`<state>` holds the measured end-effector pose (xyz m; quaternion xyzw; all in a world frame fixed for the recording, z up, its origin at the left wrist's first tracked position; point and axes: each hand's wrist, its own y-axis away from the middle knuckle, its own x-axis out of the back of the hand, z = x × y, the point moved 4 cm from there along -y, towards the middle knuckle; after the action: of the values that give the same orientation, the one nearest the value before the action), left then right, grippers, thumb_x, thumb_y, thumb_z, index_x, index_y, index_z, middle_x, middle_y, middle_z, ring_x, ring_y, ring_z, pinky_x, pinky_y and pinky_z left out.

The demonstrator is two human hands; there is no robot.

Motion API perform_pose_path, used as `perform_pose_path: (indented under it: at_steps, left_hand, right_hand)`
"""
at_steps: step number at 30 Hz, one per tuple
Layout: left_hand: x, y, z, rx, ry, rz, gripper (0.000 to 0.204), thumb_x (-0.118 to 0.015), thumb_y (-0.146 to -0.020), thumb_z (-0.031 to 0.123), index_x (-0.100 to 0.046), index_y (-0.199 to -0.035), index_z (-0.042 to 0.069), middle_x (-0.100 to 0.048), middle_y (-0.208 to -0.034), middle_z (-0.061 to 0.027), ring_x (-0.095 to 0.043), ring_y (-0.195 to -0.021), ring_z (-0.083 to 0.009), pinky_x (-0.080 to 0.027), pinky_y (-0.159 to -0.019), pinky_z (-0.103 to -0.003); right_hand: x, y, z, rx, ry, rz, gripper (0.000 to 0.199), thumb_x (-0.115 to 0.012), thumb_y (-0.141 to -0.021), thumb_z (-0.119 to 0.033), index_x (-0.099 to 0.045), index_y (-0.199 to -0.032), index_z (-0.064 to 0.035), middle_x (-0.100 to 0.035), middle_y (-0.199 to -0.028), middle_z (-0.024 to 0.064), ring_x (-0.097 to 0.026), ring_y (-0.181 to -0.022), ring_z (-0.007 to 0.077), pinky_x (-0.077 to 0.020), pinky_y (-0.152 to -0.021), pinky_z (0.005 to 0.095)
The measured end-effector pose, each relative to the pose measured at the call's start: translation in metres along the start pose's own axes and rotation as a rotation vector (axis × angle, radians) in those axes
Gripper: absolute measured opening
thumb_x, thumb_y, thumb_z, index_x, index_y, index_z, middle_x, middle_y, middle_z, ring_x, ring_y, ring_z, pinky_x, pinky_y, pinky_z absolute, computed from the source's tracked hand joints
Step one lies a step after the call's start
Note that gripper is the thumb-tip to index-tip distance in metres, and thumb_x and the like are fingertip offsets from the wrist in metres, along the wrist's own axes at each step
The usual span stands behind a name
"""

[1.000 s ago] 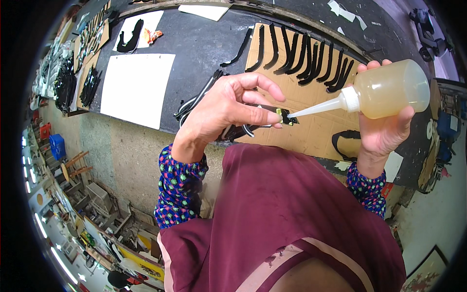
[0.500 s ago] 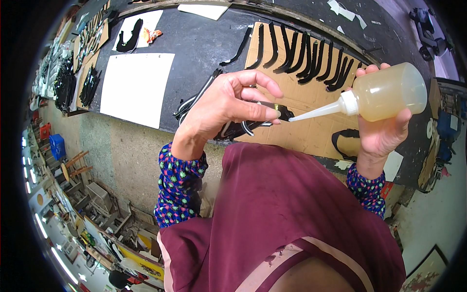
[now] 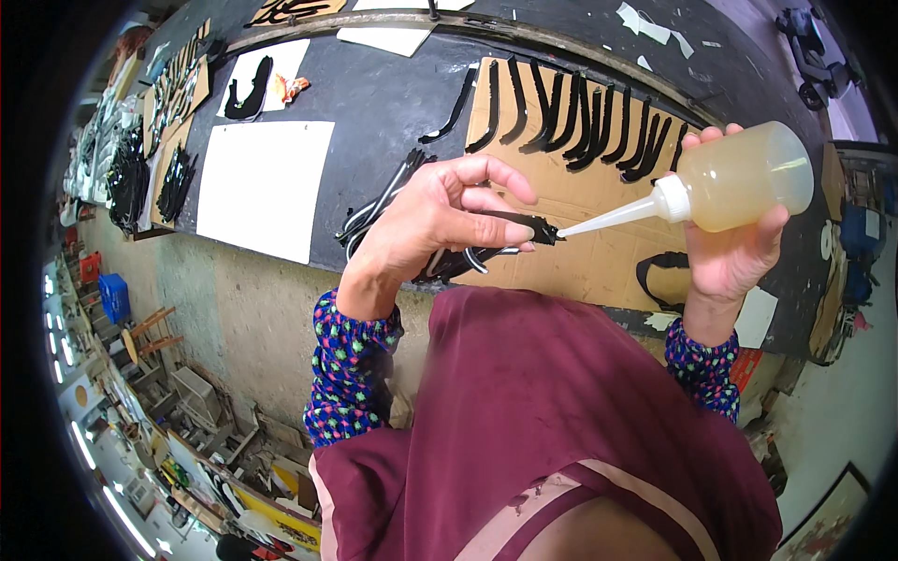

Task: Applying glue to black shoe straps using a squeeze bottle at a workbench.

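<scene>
My left hand (image 3: 454,210) pinches a black strip (image 3: 543,228) between thumb and fingers, its end sticking out to the right. In my right hand (image 3: 734,252) lies a squeeze bottle (image 3: 744,178) of pale yellow liquid, tipped on its side. The bottle's long white nozzle (image 3: 613,220) points left, its tip at the end of the strip. Under and beside my left hand is a bundle of black strips (image 3: 379,201) with pale edges, partly covered by the hand.
Several curved black strips (image 3: 571,112) lie in a row on a cardboard sheet (image 3: 599,266). A white sheet (image 3: 267,187) rests on the dark table (image 3: 374,93) at left. A black loop (image 3: 659,280) is near the front edge. More black strips (image 3: 175,178) lie far left.
The view has shifted slightly, so the table appears a little lower. The black strip's end now shows more beyond my left thumb; the nozzle remains at it.
</scene>
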<state>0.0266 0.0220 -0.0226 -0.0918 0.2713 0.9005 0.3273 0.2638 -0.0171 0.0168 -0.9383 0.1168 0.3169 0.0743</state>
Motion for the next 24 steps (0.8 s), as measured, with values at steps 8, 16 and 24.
perform_pose_path:
  at_steps: [8,16,24]
  left_hand:
    - [-0.009,-0.008,-0.002,-0.034,0.132,-0.023,0.023,-0.061,-0.073,-0.001,-0.052,-0.094,0.002,-0.062,-0.081,-0.0073,-0.061,-0.079,-0.0123,-0.044,-0.062,-0.016]
    - [0.004,-0.092,-0.082,-0.029,0.367,0.342,0.026,-0.047,-0.083,0.007,-0.045,-0.108,0.002,-0.054,-0.071,-0.0026,-0.041,-0.053,-0.0066,-0.032,-0.049,-0.017]
    - [-0.119,-0.207,-0.140,0.337,0.400,0.226,0.036,-0.045,-0.080,-0.001,-0.036,-0.113,0.009,-0.058,-0.100,-0.0119,-0.055,-0.086,-0.0206,-0.036,-0.079,-0.039]
  right_hand:
    - [0.026,0.013,-0.006,-0.106,0.004,-0.061,0.079,-0.072,-0.064,-0.037,-0.032,-0.121,0.0008,-0.045,-0.112,0.0172,-0.041,-0.111,0.0333,-0.0376,-0.092,0.0440]
    - [0.140,0.066,-0.046,0.065,-0.223,0.306,0.059,-0.065,-0.073,-0.030,-0.039,-0.120,-0.0040,-0.043,-0.119,0.0183,-0.038,-0.115,0.0344,-0.0274,-0.099,0.0453]
    - [0.269,0.117,-0.109,0.280,-0.356,0.478,0.053,-0.056,-0.080,-0.031,-0.039,-0.121,-0.0032,-0.042,-0.122,0.0152,-0.034,-0.118,0.0304,-0.0280,-0.097,0.0450]
